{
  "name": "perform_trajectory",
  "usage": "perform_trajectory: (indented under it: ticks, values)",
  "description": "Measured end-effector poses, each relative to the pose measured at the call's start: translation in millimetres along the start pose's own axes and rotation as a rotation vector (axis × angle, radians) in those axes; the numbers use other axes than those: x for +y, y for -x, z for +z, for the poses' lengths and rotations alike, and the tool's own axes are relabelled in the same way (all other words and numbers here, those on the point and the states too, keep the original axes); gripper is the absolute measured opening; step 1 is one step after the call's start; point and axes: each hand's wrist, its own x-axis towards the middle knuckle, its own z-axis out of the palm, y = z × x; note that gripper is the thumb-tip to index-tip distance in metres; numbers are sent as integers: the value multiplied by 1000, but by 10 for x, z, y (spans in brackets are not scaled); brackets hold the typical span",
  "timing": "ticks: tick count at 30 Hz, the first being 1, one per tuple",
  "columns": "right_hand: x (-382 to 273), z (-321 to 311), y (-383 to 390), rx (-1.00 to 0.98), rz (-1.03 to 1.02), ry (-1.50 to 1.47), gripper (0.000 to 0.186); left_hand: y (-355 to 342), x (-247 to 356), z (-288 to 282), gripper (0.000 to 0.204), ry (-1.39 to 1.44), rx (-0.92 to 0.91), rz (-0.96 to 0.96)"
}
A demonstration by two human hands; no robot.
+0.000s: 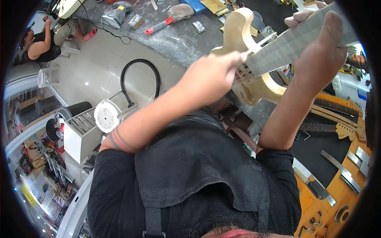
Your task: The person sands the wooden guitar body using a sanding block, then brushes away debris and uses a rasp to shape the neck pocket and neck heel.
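Observation:
In my left hand [218,73] a thin, pale stick-like tool [261,44] is pinched, its far end pointing up and right along the edge of a long grey piece. That piece [285,49] is flat with crosswise bands, and looks like a guitar neck with its face covered over. My right hand [320,59] is closed around it, thumb on the near face and fingertips showing beyond the far edge. Below both hands lies a pale wooden guitar body [238,29] on the grey workbench [178,49]; the hands and banded piece hide its middle.
A red-handled brush [170,19] and a small metal-faced block [199,26] lie on the bench. Guitar necks [319,127] and a wooden-handled knife [313,184] lie at right. A black hose [123,77] loops at left, near a white box [81,137]. A person [41,47] sits far left.

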Motion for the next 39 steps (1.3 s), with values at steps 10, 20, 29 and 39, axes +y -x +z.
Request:
perform_trajectory:
  ticks: [10, 20, 29, 39]
  values:
    - [169, -453, 25, -147, 37, 32, 80, -309, -13, 58, 28, -126, 4, 18]
    - [206, -1086, 252, -254, -119, -173, 74, 554, 83, -152, 34, 530, -349, -314]
    - [202, -1247, 319, -166, -120, -191, 74, 546, 137, 81, 36, 546, -292, -195]
    - [201, -1267, 315, -202, -142, -173, 73, 546, 211, 60, 37, 557, -297, -241]
